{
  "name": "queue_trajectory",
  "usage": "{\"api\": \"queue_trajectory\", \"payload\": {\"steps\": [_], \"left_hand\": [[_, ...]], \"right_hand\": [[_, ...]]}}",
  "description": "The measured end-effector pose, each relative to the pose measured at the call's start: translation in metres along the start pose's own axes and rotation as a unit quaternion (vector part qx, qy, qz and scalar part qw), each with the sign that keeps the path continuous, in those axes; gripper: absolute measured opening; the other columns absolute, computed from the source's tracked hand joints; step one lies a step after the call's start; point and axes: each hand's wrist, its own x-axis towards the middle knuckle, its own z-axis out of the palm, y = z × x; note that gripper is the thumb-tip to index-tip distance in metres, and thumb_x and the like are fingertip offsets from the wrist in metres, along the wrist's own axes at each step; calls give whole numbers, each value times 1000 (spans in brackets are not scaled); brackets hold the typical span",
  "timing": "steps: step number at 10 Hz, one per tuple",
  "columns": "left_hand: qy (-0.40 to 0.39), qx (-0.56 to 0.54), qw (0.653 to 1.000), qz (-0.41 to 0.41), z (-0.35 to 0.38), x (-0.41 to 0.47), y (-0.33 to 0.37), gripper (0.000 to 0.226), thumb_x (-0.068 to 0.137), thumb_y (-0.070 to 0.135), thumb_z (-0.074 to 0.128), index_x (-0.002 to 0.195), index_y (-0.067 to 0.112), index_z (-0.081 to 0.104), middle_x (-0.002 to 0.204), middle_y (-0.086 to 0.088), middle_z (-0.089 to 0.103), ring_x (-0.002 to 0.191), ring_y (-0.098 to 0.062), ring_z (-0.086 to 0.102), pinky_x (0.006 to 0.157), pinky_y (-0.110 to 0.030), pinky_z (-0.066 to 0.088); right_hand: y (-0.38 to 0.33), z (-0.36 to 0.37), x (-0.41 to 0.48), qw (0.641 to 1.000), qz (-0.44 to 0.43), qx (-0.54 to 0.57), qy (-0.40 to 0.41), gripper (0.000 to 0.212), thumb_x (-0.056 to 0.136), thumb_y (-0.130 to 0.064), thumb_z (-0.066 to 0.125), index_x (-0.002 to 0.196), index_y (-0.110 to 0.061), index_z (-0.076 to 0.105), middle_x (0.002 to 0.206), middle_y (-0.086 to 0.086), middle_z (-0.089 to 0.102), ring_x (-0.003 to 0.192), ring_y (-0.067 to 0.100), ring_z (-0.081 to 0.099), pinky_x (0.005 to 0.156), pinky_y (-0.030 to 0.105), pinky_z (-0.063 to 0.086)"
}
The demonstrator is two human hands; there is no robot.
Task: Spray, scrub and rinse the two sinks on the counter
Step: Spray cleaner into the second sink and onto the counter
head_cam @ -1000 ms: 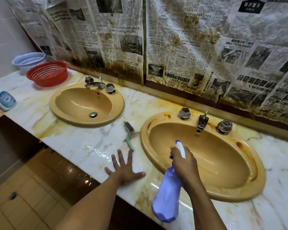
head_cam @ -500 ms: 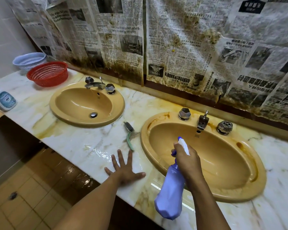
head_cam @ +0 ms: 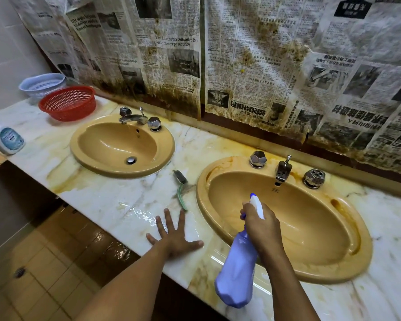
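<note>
Two mustard-yellow oval sinks are set in a stained marble counter (head_cam: 107, 198). The left sink (head_cam: 90, 158) looks glossy; the right sink (head_cam: 347, 262) has brown stains on its rim. My right hand (head_cam: 262, 228) grips a purple spray bottle (head_cam: 237, 274) by its white trigger head, nozzle aimed into the right sink's basin. My left hand (head_cam: 174, 237) lies flat with fingers spread on the wet counter between the sinks. A green-handled scrub brush (head_cam: 180, 189) rests on the counter just beyond my left fingertips.
A red basket (head_cam: 67, 103) and a pale blue basket (head_cam: 42, 84) stand at the far left. A white spray bottle (head_cam: 6, 139) sits at the counter's left end. Stained newspaper (head_cam: 252, 66) covers the wall. Each sink has a tap with two knobs. Tiled floor lies below left.
My right hand has shifted the spray bottle slightly right and farther over the right sink. My left hand has stayed flat on the counter.
</note>
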Motion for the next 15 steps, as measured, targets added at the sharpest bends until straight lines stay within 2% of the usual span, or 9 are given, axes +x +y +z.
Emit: {"api": "queue_trajectory", "payload": {"steps": [1,2,5,6,8,10,12,13,15], "left_hand": [[2,1,1000,-2,1,0,1,126,74,91,54,149,47,-38,147,-2,-60,143,-40,-45,111,-79,-6],[1,0,1000,-3,0,-1,2,126,75,91,54,149,47,-38,146,-1,-60,144,-40,-45,111,-79,-6],[1,-3,1000,-1,0,-1,1,127,75,91,55,150,46,-37,146,-1,-60,143,-40,-45,110,-80,-6],[2,-2,1000,-1,0,-1,2,126,75,91,54,150,46,-37,147,-1,-60,143,-40,-46,110,-80,-6],[-3,-3,1000,0,-1,0,1,127,75,91,54,149,47,-38,146,-1,-61,143,-39,-46,110,-80,-7],[-4,-3,1000,4,0,1,-1,127,74,91,55,148,46,-39,145,-2,-61,142,-40,-47,110,-80,-8],[0,-3,1000,3,3,6,-3,128,73,92,55,149,47,-37,145,-2,-62,141,-40,-48,110,-79,-8],[1,-5,1000,1,3,6,-2,128,73,91,56,149,47,-37,145,-2,-62,141,-39,-48,110,-79,-8],[1,-3,1000,1,2,5,-2,128,74,90,56,150,46,-37,146,-3,-61,142,-40,-47,111,-78,-8]], "right_hand": [[-3,0,0,1000,-9,18,-20,31,92,-36,49,74,-15,63,78,-1,72,80,26,61,84,41,51],[-3,2,-1,1000,7,24,-9,31,94,-23,48,75,-3,61,64,8,68,75,36,66,77,45,55],[-4,0,-8,999,-16,11,-42,31,92,-35,51,74,-11,58,72,1,63,71,23,54,71,36,44],[-2,2,-6,1000,-13,3,3,32,88,-33,50,71,-10,61,70,4,68,75,29,63,75,43,52],[-3,-1,-6,998,40,52,24,26,92,-20,54,79,1,62,65,12,68,56,23,65,67,43,58],[-5,0,-6,999,13,26,-15,34,80,-48,49,76,-20,69,78,-2,73,87,24,69,83,48,57],[1,0,-8,1000,10,-3,-4,30,97,-27,55,71,-15,67,75,2,72,85,27,68,84,47,55],[3,2,-8,1000,6,-25,3,32,94,-20,51,67,-8,62,66,4,70,77,31,67,82,48,55],[2,0,-14,1000,19,3,18,31,96,-23,53,70,-10,65,65,7,69,72,32,68,75,46,56]]}}
